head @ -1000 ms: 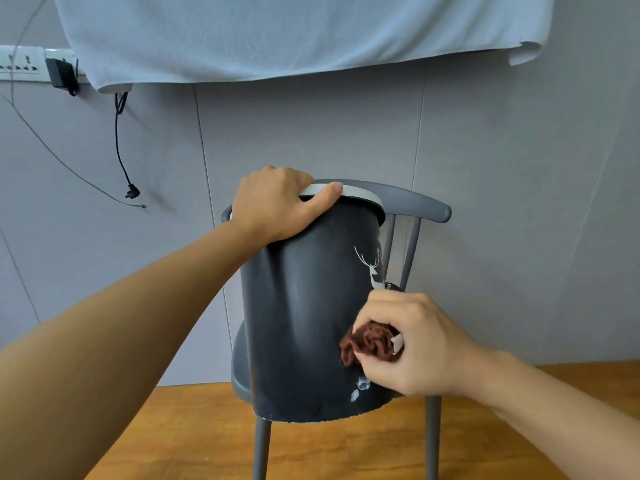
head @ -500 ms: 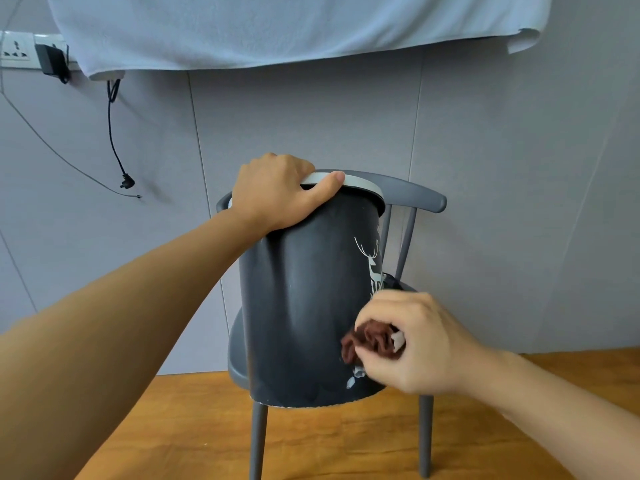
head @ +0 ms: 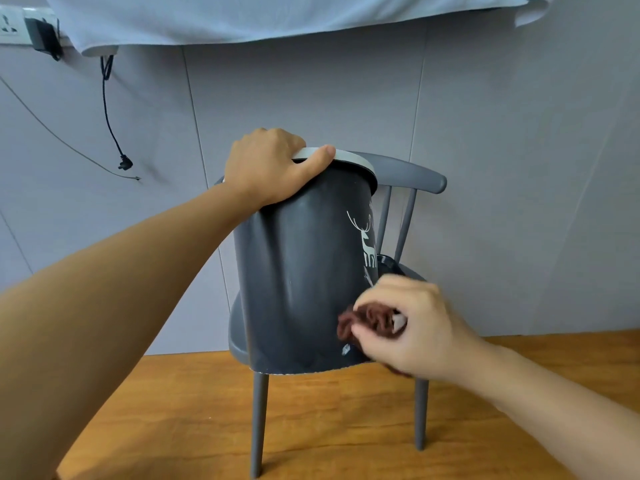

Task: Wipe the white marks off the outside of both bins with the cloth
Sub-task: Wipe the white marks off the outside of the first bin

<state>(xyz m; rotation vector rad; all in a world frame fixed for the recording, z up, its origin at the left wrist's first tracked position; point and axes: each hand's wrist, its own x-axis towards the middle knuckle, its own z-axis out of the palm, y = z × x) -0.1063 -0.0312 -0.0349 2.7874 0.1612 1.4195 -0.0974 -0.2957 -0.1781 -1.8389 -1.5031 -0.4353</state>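
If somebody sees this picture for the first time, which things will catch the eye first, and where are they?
In the middle, a dark grey bin with a white deer print stands tilted on a grey chair, and the left hand grips its pale rim. Low on the bin's right side, the right hand presses a bunched reddish-brown cloth against the wall, just above a small white mark.

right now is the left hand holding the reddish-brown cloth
No, the left hand grips the pale rim of the dark grey plastic bin, while the right hand holds the bunched reddish-brown cloth against its side.
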